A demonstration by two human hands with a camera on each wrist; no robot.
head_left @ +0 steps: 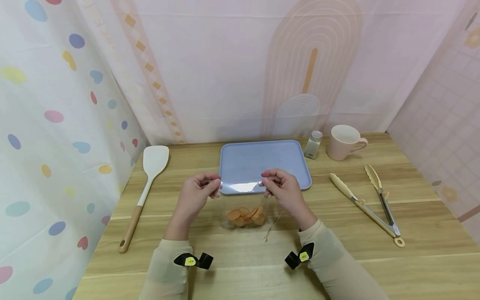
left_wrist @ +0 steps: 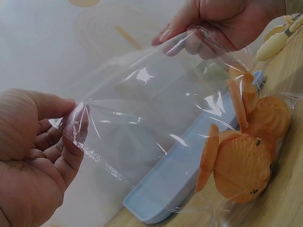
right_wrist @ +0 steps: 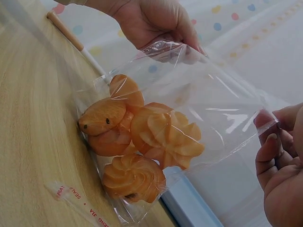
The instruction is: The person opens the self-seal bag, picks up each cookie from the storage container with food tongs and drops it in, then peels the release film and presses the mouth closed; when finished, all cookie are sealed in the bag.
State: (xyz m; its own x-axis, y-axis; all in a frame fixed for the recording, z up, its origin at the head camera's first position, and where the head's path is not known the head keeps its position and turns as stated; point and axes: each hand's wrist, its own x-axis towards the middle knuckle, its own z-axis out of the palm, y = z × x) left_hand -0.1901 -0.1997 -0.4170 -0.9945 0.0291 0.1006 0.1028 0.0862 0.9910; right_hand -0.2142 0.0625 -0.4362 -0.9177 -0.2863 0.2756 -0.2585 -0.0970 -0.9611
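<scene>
A clear plastic bag (left_wrist: 142,123) is stretched between my two hands, its bottom end at the tabletop. Several orange-brown cookies (head_left: 245,217) lie in its lower part; the right wrist view shows swirled ones (right_wrist: 135,177) and one with small dark dots (right_wrist: 103,116). My left hand (head_left: 196,196) pinches one upper corner between thumb and fingers. The other upper corner is pinched by my right hand (head_left: 285,192). A thin clear strip with red print (right_wrist: 75,201) lies on the table beside the bag.
Behind the bag lies a blue tray (head_left: 262,162). A white spatula with a wooden handle (head_left: 148,183) is at the left. On the right are a glass shaker (head_left: 313,145), a pink mug (head_left: 339,146) and spread tongs (head_left: 375,208). Curtains hang around the wooden table (head_left: 240,275).
</scene>
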